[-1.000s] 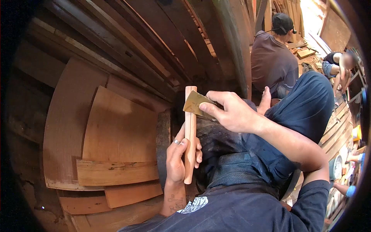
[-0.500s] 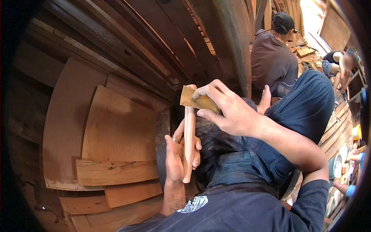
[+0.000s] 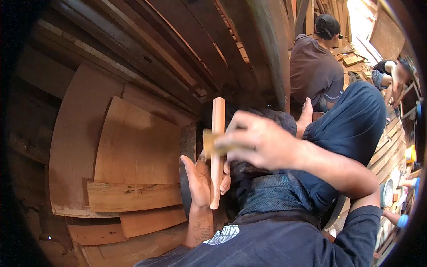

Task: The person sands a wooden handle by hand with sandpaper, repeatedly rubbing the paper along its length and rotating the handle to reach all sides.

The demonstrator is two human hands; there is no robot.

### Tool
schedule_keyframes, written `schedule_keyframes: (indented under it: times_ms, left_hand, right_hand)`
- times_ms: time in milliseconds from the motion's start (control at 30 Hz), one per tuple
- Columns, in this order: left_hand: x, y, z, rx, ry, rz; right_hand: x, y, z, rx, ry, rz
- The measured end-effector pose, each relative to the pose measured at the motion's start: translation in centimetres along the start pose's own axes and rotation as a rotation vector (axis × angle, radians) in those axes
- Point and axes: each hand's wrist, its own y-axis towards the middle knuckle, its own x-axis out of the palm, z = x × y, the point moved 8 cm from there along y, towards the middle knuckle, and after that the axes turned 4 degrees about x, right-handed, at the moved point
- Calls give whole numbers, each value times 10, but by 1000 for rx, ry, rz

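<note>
A pale, rounded wooden stick stands lengthwise in the middle of the view, narrowing near its lower end. My left hand supports its lower half from beneath, thumb stretched out to the side and fingertips showing at the right of the wood. My right hand, smeared by motion, pinches a yellow-brown sheet, perhaps sandpaper, which lies across the stick around its middle. The stick's upper end sticks out above the sheet.
Flat wooden boards lean at the left, with dark planks above. A person in a cap sits at the upper right, another person bends farther off. Feet and a bucket show at the right edge.
My right hand and the sheet have moved down along the stick from its top end to its middle. My left thumb is spread farther out to the left.
</note>
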Motion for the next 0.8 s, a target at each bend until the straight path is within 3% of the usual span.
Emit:
schedule_keyframes:
  times_ms: [67, 133, 233, 267, 333, 400, 467, 533, 667, 800]
  left_hand:
    - [8, 2, -1, -14, -10, -96]
    - [6, 2, -2, -23, 1, -58]
    - [4, 2, 4, 26, 33, 71]
    - [4, 3, 6, 34, 27, 85]
    - [2, 3, 8, 50, 16, 105]
    - [1, 2, 1, 27, -19, 23]
    - [9, 2, -1, 0, -49, -33]
    - [11, 2, 1, 6, -55, 2]
    - [5, -1, 6, 37, -46, 75]
    - [9, 1, -1, 5, -121, -7]
  right_hand:
    - [-22, 3, 19, 122, -43, 156]
    - [-21, 0, 20, 134, -51, 132]
    - [11, -6, -13, -20, 167, -147]
    - [19, -8, -22, -100, 222, -150]
    - [11, -4, -26, -126, -9, -148]
    - [-10, 3, -9, -60, -245, -15]
    - [-27, 5, 10, 43, -287, 157]
    - [-22, 5, 3, 60, -239, 123]
    - [11, 0, -16, -54, 309, -244]
    - [-20, 7, 8, 92, -4, -21]
